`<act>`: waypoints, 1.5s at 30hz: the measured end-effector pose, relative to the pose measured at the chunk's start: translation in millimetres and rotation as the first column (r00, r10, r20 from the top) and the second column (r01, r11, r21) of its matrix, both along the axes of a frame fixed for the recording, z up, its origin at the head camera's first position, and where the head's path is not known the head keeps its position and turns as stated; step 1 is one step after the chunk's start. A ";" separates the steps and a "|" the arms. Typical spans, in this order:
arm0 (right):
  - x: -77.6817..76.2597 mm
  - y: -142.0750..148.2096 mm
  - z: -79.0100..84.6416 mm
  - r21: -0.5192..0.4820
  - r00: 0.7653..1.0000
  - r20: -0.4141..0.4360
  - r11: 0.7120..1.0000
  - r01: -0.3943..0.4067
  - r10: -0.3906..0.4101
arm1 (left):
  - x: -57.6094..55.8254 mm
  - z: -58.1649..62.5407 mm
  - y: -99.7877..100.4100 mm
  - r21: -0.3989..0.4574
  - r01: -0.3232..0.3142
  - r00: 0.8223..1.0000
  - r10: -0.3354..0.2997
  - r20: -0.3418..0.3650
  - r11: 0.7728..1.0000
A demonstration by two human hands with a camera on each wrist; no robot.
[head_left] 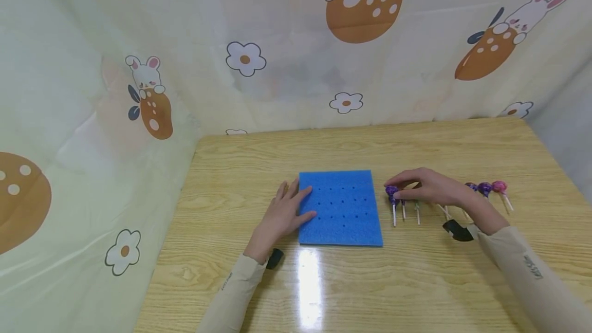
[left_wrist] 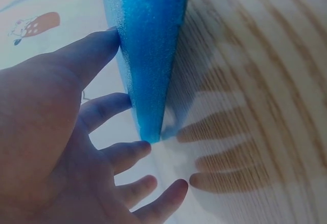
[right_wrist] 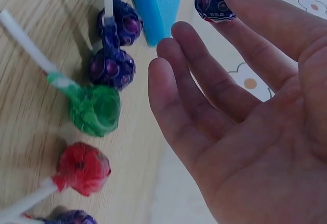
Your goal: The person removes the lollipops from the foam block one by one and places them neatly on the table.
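Note:
A blue foam board [head_left: 342, 235] dotted with rows of small holes lies on the table. Along its left edge, my left hand [head_left: 283, 212] rests with fingers spread, thumb and fingertips touching the foam; the left wrist view shows the board's thick side. To the right of the board, my right hand [head_left: 435, 186] pinches a purple-wrapped lollipop [right_wrist: 212, 2] between thumb and index finger, the other fingers loosely bent. Beneath that hand lie more purple lollipops [right_wrist: 111, 70], a green lollipop [right_wrist: 95, 110] and a red lollipop [right_wrist: 84, 169], their sticks toward me.
Farther right on the table lie a purple lollipop [head_left: 484, 188] and a pink lollipop [head_left: 499, 186], partly behind my right wrist. A patterned curtain [head_left: 296, 81] stands along the table's back and left sides. Black wrist devices [head_left: 458, 230] sit under both wrists.

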State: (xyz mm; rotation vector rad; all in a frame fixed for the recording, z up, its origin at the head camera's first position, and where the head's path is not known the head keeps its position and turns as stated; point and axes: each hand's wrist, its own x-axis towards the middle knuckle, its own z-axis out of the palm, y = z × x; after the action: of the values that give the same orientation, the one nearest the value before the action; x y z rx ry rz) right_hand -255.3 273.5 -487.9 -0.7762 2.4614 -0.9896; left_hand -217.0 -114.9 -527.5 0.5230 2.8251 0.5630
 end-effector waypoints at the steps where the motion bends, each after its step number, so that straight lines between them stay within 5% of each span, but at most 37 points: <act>1: -0.2 1.0 0.1 -0.002 1.000 0.001 1.000 0.000 0.000 | -0.1 -0.3 -0.1 -0.001 -0.001 1.000 0.001 0.000 1.000; 12: 0.3 10.9 4.8 -0.002 0.997 0.073 0.999 0.039 -0.039 | -1.7 -3.8 -1.7 -0.010 0.006 1.000 -0.007 -0.019 1.000; 18: 5.6 17.5 5.0 0.039 0.999 -0.005 0.998 0.049 -0.049 | 0.0 -5.4 -1.8 -0.025 0.012 1.000 -0.013 -0.017 1.000; 45: 10.8 58.7 12.3 0.079 0.996 -0.052 0.994 0.077 -0.073 | -0.6 -2.7 -1.0 -0.009 0.009 1.000 -0.009 -0.014 1.000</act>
State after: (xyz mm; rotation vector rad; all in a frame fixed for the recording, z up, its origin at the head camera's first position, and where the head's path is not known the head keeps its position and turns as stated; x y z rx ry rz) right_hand -244.5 332.2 -475.6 -0.6937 2.5725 -0.9003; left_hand -217.6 -115.9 -530.2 0.5397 2.8353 0.5476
